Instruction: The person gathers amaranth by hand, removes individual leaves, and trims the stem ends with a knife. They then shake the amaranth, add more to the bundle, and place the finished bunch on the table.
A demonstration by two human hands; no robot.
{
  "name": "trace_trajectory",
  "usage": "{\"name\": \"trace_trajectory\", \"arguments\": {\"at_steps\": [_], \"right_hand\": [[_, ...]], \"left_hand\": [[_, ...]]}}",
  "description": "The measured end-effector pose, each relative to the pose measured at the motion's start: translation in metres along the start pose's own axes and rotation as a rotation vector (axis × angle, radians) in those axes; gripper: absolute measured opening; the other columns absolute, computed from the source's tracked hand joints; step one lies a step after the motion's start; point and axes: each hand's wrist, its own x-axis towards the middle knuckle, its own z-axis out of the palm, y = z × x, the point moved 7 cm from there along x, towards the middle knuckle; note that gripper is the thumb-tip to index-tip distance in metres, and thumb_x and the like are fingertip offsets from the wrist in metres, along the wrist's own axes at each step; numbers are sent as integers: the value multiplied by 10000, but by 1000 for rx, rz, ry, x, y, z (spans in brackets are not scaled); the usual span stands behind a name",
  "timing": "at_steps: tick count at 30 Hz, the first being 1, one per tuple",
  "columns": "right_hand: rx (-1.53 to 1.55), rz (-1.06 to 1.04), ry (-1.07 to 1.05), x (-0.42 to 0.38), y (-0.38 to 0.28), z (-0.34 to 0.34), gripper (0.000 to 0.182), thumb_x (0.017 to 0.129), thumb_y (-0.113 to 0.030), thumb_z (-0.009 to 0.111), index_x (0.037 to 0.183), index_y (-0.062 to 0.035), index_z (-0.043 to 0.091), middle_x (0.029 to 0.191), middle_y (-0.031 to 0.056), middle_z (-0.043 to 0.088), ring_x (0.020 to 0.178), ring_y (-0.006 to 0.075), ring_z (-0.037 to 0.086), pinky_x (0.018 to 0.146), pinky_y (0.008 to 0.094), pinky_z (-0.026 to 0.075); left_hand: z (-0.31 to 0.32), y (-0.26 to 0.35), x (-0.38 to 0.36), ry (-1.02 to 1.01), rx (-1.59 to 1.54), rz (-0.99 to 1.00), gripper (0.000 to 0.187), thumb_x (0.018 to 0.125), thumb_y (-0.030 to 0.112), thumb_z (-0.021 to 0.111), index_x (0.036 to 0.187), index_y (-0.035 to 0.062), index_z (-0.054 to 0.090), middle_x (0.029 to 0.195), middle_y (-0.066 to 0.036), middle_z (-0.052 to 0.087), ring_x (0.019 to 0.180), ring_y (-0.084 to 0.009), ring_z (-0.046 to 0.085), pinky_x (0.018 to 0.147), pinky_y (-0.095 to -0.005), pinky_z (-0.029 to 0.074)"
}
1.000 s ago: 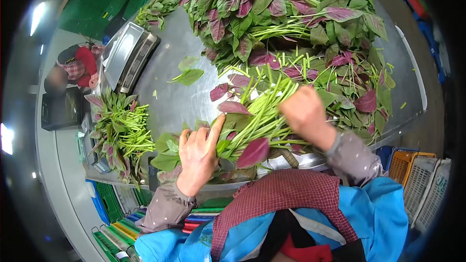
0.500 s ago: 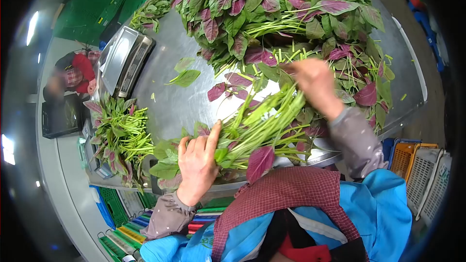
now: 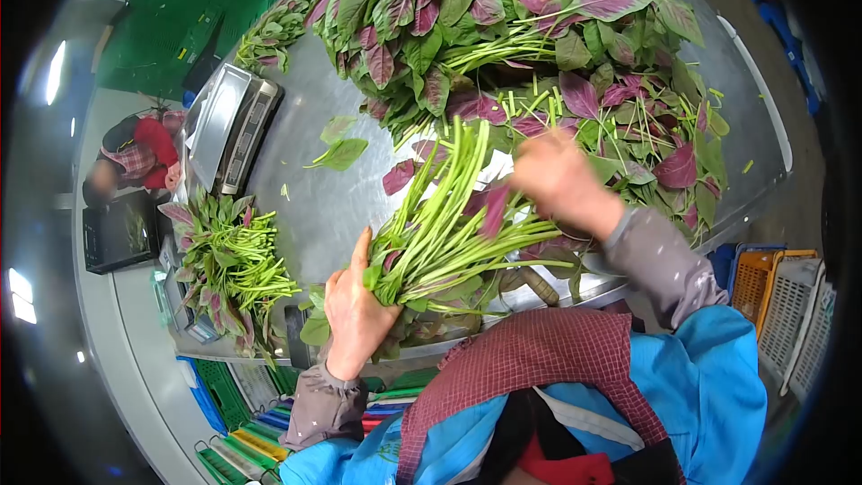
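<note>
Head view looks down on a steel bench (image 3: pixel 323 207) that fills most of the scene, its far half buried under a heap of amaranth (image 3: pixel 539 27) with green and purple-red leaves and pale green stems. At the far left of the bench stands a weighing scale (image 3: pixel 235 122); no writing on it, or anywhere else, can be read. A smaller bundle of greens (image 3: pixel 235 262) lies at the left edge, and a few loose leaves (image 3: pixel 339 151) rest on bare metal between scale and heap. Near the front edge, the left hand (image 3: pixel 356 310) has its fingers wrapped around the leafy end of a bunch of stems (image 3: pixel 440 224), index finger pointing up along it, lifting the bunch slanted off the bench. The right hand (image 3: pixel 558 178), blurred, sits at the cut ends to the right, fingers curled on the stems.
</note>
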Motion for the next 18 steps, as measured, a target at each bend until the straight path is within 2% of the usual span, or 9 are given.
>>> {"name": "trace_trajectory", "arguments": {"at_steps": [3, 5, 6, 10, 11, 12, 16, 17, 18], "right_hand": [[-205, 468, -218, -21, 76, -9, 164, 673, -112, 611, 818, -69, 546, 896, 93, 593, 874, 253, 565, 781, 412, 423], [256, 607, -59, -27, 82, -21, 261, 716, -126, 612, 954, -38, 553, 941, 127, 588, 835, 294, 571, 745, 376, 447], [322, 432, 30, -26, 73, -15, 370, 731, -123, 617, 1078, -32, 526, 1000, 147, 574, 826, 258, 583, 715, 339, 473], [1315, 667, -487, -22, 28, 66, 686, 722, -62, 636, 1321, -92, 303, 1080, 137, 566, 846, 149, 566, 704, 319, 481], [1448, 402, -272, -8, 7, 64, 705, 733, -50, 632, 1336, -121, 274, 1071, 111, 571, 815, 147, 559, 677, 305, 483], [1140, 365, -373, -8, 1, 103, 591, 780, -117, 617, 1304, -127, 344, 1051, 95, 580, 820, 152, 562, 689, 307, 491], [1481, 384, -258, 5, -46, 62, 241, 821, -236, 577, 991, -66, 593, 938, 84, 612, 780, 147, 567, 632, 273, 498], [985, 147, -239, 17, -42, 52, 170, 812, -190, 581, 891, -43, 608, 868, 55, 607, 778, 128, 557, 595, 237, 476], [1578, 582, -344, 22, -28, 29, 170, 811, -173, 573, 889, -26, 608, 836, 32, 592, 699, 106, 553, 543, 220, 448]], "left_hand": [[1, -12, -9, -40, -63, -76, 873, 586, 179, 759, 1303, 18, 288, 936, -129, 610, 804, -288, 589, 765, -372, 439], [5, -22, -14, -38, -143, -120, 860, 579, 172, 757, 1297, 22, 308, 964, -137, 599, 820, -296, 580, 760, -376, 435], [8, -28, -15, -33, -223, -162, 848, 573, 164, 756, 1291, 27, 327, 992, -144, 587, 836, -305, 571, 755, -380, 430], [3, -18, -7, 51, -519, -128, 800, 603, 131, 747, 1273, 13, 326, 1101, -144, 557, 981, -234, 567, 839, -328, 435], [10, -24, -10, -16, -585, -180, 772, 608, 121, 747, 1254, -1, 342, 1114, -140, 552, 1002, -200, 555, 848, -310, 433], [12, -26, -11, -23, -578, -180, 772, 608, 121, 747, 1254, -1, 342, 1114, -140, 552, 1002, -200, 555, 848, -310, 433], [19, -28, -11, -118, -509, -159, 724, 611, 102, 742, 1227, -14, 380, 1091, -128, 568, 983, -183, 556, 846, -297, 429], [29, -32, -13, -251, -679, -203, 711, 610, 95, 742, 1220, -12, 392, 1096, -116, 566, 984, -177, 550, 851, -295, 425], [38, -32, -17, -384, -849, -247, 698, 610, 87, 742, 1213, -10, 403, 1100, -104, 564, 985, -172, 544, 855, -294, 420]]}}
